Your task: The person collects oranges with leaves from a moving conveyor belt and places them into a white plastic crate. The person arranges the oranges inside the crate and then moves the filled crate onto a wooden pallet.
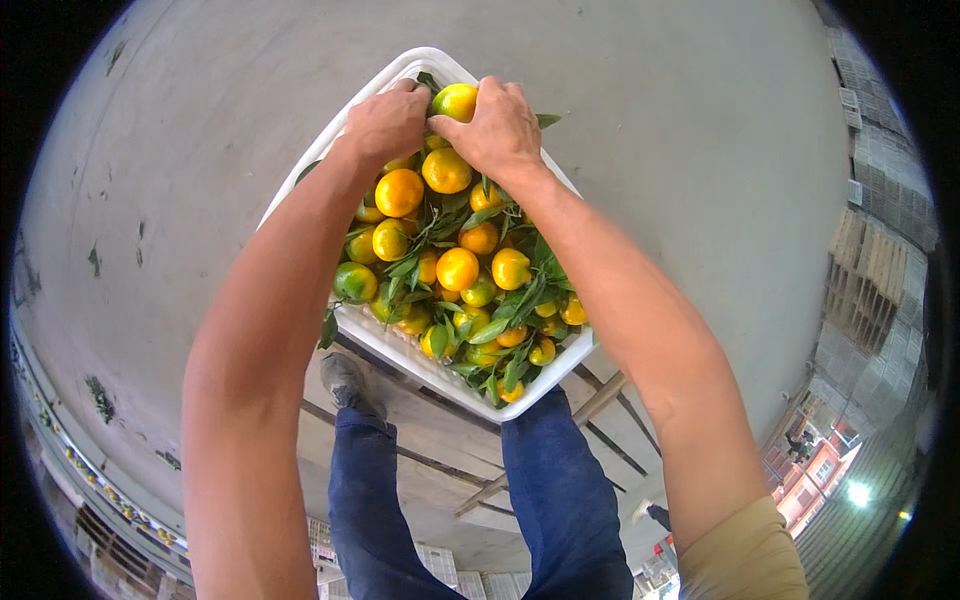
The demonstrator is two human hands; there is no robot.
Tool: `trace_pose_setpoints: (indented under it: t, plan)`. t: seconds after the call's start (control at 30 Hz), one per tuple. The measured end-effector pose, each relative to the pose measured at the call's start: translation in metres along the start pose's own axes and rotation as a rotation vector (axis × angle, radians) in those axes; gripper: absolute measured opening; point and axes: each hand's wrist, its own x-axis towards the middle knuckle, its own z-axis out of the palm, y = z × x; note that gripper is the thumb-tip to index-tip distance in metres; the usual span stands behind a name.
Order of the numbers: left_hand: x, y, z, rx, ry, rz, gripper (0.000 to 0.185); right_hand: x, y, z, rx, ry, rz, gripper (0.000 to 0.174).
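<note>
A white plastic crate (420, 64) full of mandarin-type citrus fruit (457, 269) lies before me, tilted in view. Green leaves (491, 330) and stems are mixed among the yellow, orange and partly green fruit. At the crate's far corner, my right hand (504, 127) grips a yellow-green citrus fruit (455, 103), its thumb along the near side. My left hand (390, 116) is just left of that fruit, over the crate's far-left side. Its fingers curl downward beside a dark leaf, and their tips are hidden, so what they hold is unclear.
Beneath the crate are wooden slats (600, 401) on the concrete floor (697, 172). My shoe (345, 379) is beside them. Stacked crates (892, 172) and pallets (862, 281) line the right edge. Fruit sits along a long rail (112, 495) at lower left.
</note>
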Motion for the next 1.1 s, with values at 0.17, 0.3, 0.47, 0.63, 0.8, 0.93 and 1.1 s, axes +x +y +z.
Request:
trace_pose_setpoints:
  t: [0.17, 0.3, 0.47, 0.63, 0.8, 0.93, 1.1]
  plan:
    - [-0.024, -0.001, -0.012, 0.017, 0.064, 0.034, 0.036, 0.009, 0.003, 0.023, 0.114, 0.177, -0.139, 0.042]
    - [-0.033, -0.01, -0.001, -0.037, 0.18, 0.047, 0.041, -0.004, 0.002, 0.029, 0.1, 0.204, -0.325, 0.038]
    - [-0.038, -0.008, -0.008, -0.085, 0.086, -0.003, 0.053, 0.017, -0.002, 0.013, -0.053, 0.086, -0.272, 0.034]
    - [-0.034, -0.014, -0.002, -0.081, 0.115, 0.014, 0.048, 0.037, 0.0, 0.026, -0.024, 0.108, -0.365, 0.033]
    - [-0.034, -0.02, 0.002, -0.111, 0.119, 0.015, 0.048, 0.022, -0.007, 0.013, -0.031, 0.067, -0.39, 0.036]
    - [-0.038, -0.022, -0.006, -0.192, 0.094, 0.027, 0.053, 0.011, -0.003, 0.016, -0.077, -0.178, -0.242, 0.033]
    - [-0.079, -0.035, 0.001, -0.443, 0.289, 0.121, 0.051, 0.028, -0.022, 0.029, -0.158, -0.253, -0.098, 0.033]
